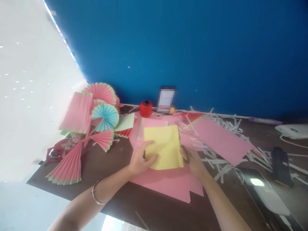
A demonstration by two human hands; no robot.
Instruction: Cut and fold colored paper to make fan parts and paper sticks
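A yellow sheet of paper is held up over the pink sheets on the table. My left hand grips it at its left side, thumb lying across the front and the other fingers partly behind. In my right hand is a pair of scissors. Their dark handle shows by my fingers, and the thin blades run upward along the paper's right edge. Whether the blades are parted is too blurred to tell. Beneath the yellow paper lie several pink sheets, overlapping one another.
Folded pink fans and a blue fan stand at left. A red round object sits near the blue wall. White paper strips, a pink sheet, a purple marker and a phone lie at right.
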